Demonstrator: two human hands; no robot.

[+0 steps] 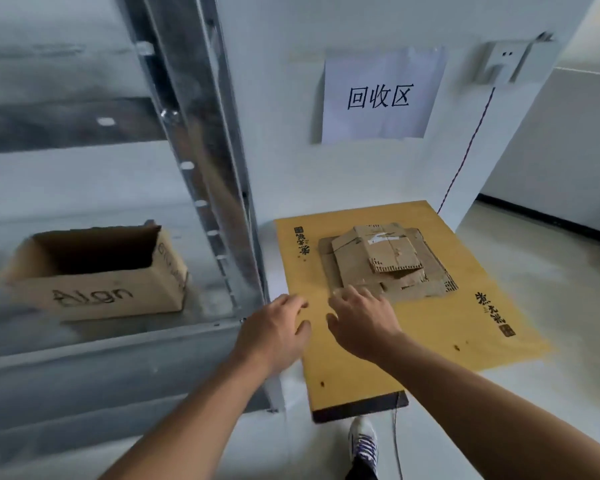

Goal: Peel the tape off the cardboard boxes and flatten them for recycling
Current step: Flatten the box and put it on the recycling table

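Now, flattened cardboard stack (388, 268): several brown sheets piled flat in the middle of the yellow counter (430, 341).
Left hand (274, 329): fingers loosely curled, holding nothing, over the counter's near-left edge.
Right hand (359, 322): fingers spread, empty, tips right at the stack's near corner; I cannot tell whether they touch.
Open cardboard box (94, 275): upright on the metal shelf (101, 358) off to the left, top open, not flattened.
Paper sign (378, 98): on the wall above the counter.
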